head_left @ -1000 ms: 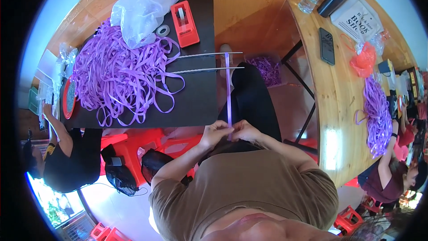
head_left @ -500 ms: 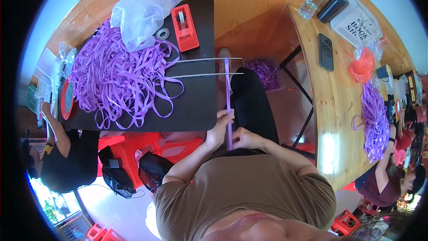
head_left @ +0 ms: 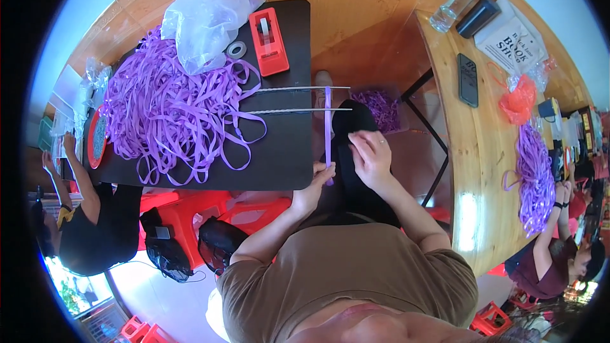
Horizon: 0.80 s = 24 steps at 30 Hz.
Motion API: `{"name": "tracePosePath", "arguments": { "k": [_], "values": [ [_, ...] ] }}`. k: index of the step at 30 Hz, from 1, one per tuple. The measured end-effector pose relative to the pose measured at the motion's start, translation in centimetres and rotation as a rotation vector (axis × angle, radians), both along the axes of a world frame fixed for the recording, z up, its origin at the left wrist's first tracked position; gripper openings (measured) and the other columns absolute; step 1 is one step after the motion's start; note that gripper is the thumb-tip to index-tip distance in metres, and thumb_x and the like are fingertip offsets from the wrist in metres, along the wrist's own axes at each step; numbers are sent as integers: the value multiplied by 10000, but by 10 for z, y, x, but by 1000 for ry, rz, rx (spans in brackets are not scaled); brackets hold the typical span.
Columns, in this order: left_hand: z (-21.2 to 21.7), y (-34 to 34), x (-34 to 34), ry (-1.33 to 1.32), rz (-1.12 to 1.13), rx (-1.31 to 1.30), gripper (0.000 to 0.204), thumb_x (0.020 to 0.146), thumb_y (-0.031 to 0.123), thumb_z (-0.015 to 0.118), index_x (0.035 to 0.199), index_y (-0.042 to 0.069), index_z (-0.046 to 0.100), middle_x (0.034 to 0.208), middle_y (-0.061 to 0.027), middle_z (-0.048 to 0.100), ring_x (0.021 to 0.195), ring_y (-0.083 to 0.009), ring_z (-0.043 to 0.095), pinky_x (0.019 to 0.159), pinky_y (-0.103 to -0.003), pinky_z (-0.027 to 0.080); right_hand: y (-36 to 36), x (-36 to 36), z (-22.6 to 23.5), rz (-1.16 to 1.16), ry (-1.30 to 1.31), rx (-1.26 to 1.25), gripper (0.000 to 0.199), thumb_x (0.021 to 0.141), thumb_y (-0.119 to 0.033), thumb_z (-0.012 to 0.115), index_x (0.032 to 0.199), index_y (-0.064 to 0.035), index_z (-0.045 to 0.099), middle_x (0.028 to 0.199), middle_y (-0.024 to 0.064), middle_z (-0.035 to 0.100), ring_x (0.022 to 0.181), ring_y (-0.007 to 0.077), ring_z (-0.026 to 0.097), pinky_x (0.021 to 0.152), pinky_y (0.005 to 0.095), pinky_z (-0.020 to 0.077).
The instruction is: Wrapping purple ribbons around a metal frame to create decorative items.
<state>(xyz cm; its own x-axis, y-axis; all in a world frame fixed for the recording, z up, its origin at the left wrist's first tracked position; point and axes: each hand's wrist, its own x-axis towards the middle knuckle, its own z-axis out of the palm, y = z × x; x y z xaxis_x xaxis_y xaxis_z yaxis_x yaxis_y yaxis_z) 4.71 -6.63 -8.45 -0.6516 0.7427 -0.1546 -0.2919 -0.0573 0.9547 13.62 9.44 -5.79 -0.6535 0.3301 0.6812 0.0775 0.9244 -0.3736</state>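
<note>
A purple strap (head_left: pixel 328 130) runs down from two thin metal rods (head_left: pixel 298 89) that stick out past the right edge of the dark table. My left hand (head_left: pixel 309 192) pinches its lower part, a short tail showing below the fingers. To the right of the strap and apart from it, my right hand (head_left: pixel 372 157) is raised over my dark trouser leg. Its fingers are bent and pressed together; whatever may be between them is too small to make out. A large tangled heap of purple straps (head_left: pixel 181 108) covers much of the dark table (head_left: pixel 279 152).
On the dark table are a red tape dispenser (head_left: pixel 269 41), a tape roll (head_left: pixel 236 49), a plastic bag (head_left: pixel 206 25) and a red tray (head_left: pixel 97 138). The wooden table (head_left: pixel 445 89) at right holds a phone (head_left: pixel 467 80), a bottle and more straps (head_left: pixel 534 171). Co-workers sit at both sides.
My right hand has left the strap's lower end and moved up and right. My left hand still grips the strap, slightly lower along it. The co-worker's hands at left have shifted.
</note>
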Motion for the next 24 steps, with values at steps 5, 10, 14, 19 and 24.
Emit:
{"name": "tracePosePath", "arguments": {
  "k": [5,10,14,19,24],
  "values": [
    [2,1,1,-40,4,22,124,864,84,659,921,-25,669,766,-35,612,732,-100,563,716,-226,447,12,-30,22,135,53,450,376,718,-105,619,1090,-70,650,1186,80,572,967,209,564,752,321,419],
    [-7,-2,2,-88,3,13,115,852,67,666,920,-26,667,784,-41,624,731,-102,568,702,-225,453,16,-38,13,205,40,578,319,647,-156,628,942,-59,699,1091,78,636,991,227,569,736,324,433],
    [-12,-3,-1,-45,15,38,68,830,46,682,839,-16,658,753,-39,609,703,-105,546,650,-233,437,11,-34,13,245,-5,594,272,712,-181,592,930,-46,681,1076,65,629,1003,218,557,770,335,430],
    [-11,-4,0,-18,-4,31,72,819,37,689,786,-9,644,729,-39,591,685,-113,529,619,-248,418,6,-32,20,255,38,600,261,697,-182,599,901,-41,680,1045,76,634,972,213,565,739,323,439],
    [0,-6,3,-96,31,46,74,832,39,669,792,-15,637,741,-40,590,692,-130,537,657,-246,430,5,-35,33,278,96,603,230,676,-155,633,873,-45,682,1013,68,640,917,197,576,696,303,437]
  ]
}}
